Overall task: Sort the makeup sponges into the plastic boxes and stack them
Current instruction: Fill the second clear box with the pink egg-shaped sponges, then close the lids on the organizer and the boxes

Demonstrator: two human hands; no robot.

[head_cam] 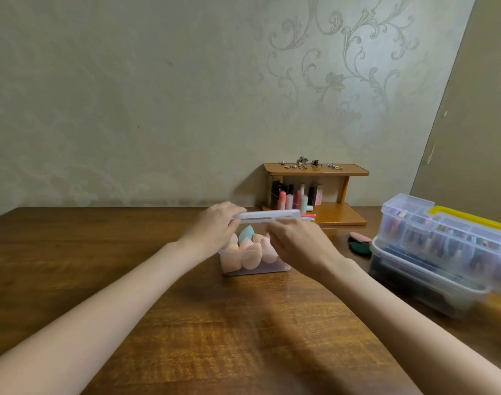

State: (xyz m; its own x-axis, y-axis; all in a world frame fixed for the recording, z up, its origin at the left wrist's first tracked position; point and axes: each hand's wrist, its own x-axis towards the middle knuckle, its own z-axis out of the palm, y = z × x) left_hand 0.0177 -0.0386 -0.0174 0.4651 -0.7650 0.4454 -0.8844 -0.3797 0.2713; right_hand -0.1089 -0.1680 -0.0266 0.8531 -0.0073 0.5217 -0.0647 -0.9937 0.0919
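Sponges: soft egg-shaped makeup sponges (250, 249), mostly peach with one light teal one, stand packed close together inside the small clear plastic box (255, 266).
Box place: the small clear plastic box sits on the brown wooden surface (215, 323), near the middle, in front of the person.
Lid: a flat clear plastic lid (267, 215) is held level just above the box. It is not on the box yet.
Left grip: the left hand (215, 228) pinches the left end of the lid, thumb under and fingers on top.
Right grip: the right hand (296, 242) holds the right part of the lid. Its fingers curl around the near edge.
Step now: I think the lid is about to go down on the box.
How to do it well: keep the lid flat and line up its corners with the box rim. Lower it straight. The teal sponge sticks up high, so it may need a soft push down first. Then press all the edges till they sit snug.
Watch out: a tilted lid could pinch a sponge or tip the light box.
Stack place: two big clear plastic boxes (443, 252) already sit stacked at the right, so the closed box may go there.
Other things: a small wooden shelf (314, 169) with lipsticks stands by the wall.
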